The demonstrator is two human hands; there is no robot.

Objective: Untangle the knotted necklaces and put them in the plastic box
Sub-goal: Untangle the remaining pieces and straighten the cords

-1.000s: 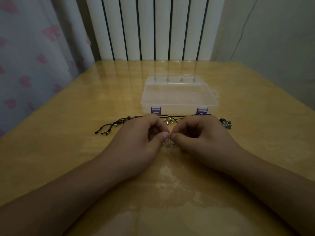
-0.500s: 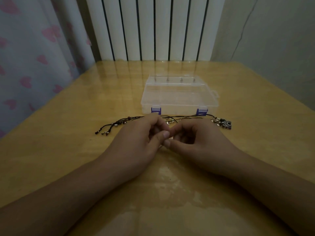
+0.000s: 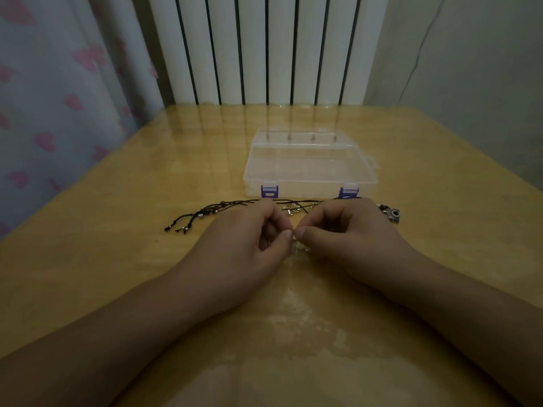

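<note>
- Left hand [image 3: 244, 245] and right hand [image 3: 349, 233] pinch, probably, the knot [image 3: 295, 248] between touching fingertips.
- Cords [image 3: 223, 208] run left-right, just beyond.
- Box [image 3: 308, 163] behind, closed.

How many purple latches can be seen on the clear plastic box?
2. Both sit on the near front edge of the shut clear plastic box: the left purple latch and the right purple latch. No others show from this angle.
</note>
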